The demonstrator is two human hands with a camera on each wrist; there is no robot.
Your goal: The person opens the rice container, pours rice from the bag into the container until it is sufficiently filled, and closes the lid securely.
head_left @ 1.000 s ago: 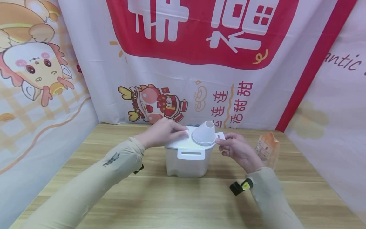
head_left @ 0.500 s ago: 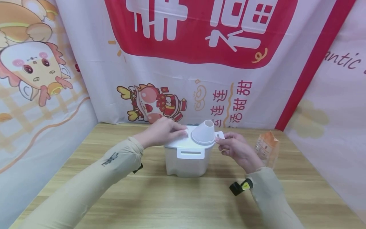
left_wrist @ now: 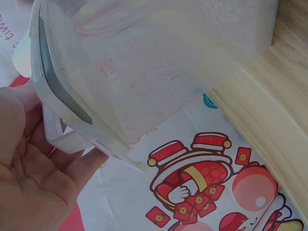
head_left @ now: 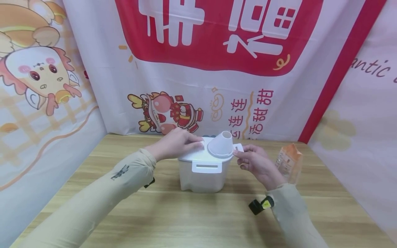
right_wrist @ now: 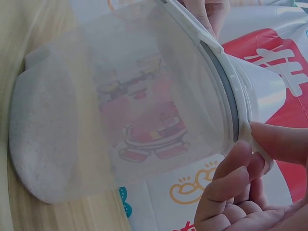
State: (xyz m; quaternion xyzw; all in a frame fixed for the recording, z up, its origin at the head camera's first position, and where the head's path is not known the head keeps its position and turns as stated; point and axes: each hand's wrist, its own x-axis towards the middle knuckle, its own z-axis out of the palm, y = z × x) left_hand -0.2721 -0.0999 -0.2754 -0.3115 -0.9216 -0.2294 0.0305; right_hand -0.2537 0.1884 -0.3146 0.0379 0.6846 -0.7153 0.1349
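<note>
White container (head_left: 203,181) stands on bench (head_left: 198,220) before me; at its left, left hand (head_left: 178,143) has fingers curled on left clip (left_wrist: 72,140); at its right, right hand (head_left: 255,162) pinches right clip (head_left: 238,147); step seems working clips; next move probably calls for even force.

- Sideways white characters "幸福" (head_left: 270,46) on the red-and-white cloth backdrop (head_left: 173,77) behind the translucent white lidded plastic container (head_left: 203,181)
- Sideways red characters "连连" (head_left: 238,119) and "活甜甜" (head_left: 258,115), same backdrop, behind the container
- Dark slanted letters "antic" (head_left: 369,69) on the white cloth wall (head_left: 366,113), right of the container
</note>
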